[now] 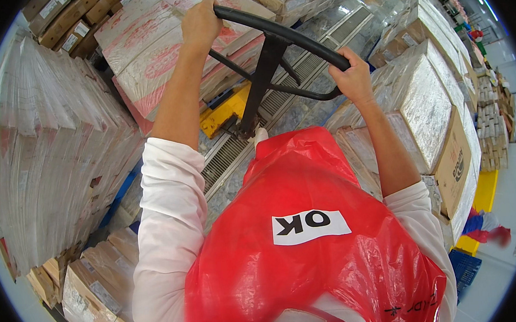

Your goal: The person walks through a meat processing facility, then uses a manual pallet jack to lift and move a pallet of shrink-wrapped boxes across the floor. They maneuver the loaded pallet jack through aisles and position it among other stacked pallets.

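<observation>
A black pallet jack handle (279, 34) rises in front of me, its shaft running down to a yellow pallet jack body (225, 112). My left hand (201, 22) is closed round the upper left end of the handle's bar. Further right, my right hand (351, 78) wraps the other end of the same bar. Just beyond the jack, a load of white and red cartons under clear film (149, 55) sits low. Its forks are hidden. I wear a red plastic apron (272, 190) over white sleeves.
A tall film-wrapped stack (53, 139) stands close on my left, with wrapped cartons (99, 286) behind it. Wrapped boxes (422, 107) line the right side. A slotted floor drain (225, 157) runs under the jack. A blue crate (466, 266) and yellow barrier (486, 190) are at far right.
</observation>
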Tool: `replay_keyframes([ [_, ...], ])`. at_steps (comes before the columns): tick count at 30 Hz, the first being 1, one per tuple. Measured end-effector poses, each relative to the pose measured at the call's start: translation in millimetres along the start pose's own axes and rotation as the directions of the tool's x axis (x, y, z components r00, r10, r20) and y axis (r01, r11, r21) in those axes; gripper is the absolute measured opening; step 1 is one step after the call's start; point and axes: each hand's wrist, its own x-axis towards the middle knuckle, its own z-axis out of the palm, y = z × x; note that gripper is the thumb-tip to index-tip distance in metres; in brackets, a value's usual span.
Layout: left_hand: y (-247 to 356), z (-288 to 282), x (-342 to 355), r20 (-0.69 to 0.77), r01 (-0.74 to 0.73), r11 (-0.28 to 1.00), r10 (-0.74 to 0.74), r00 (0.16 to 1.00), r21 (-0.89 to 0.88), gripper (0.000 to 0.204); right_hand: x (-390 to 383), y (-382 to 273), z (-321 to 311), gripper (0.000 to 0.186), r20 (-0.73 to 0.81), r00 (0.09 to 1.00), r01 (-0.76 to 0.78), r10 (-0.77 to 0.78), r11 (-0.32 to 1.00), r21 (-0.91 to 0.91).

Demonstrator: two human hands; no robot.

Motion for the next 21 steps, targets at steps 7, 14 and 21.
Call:
replay_keyframes([
  [7, -2.5, 2.0, 0.8, 0.000, 0.010, 1.000, -0.010, 1.000, 0.001, 0.020, 1.2, 0.7, 3.4, 0.020, 0.002, 1.000, -0.017, 0.017, 1.000, -0.006],
  [14, -4.1, 0.5, 1.9, 0.026, 0.037, 0.999, -0.037, 0.999, 0.004, 0.022, 3.5, -1.0, 7.7, 0.021, -0.007, 1.000, -0.019, 0.019, 1.000, -0.014],
  [21, -14.1, 7.8, 0.8, -0.077, -0.024, 0.999, 0.022, 0.997, -0.027, 0.014, 4.7, 0.6, 11.9, 0.020, -0.010, 1.000, 0.000, 0.000, 1.000, -0.021],
])
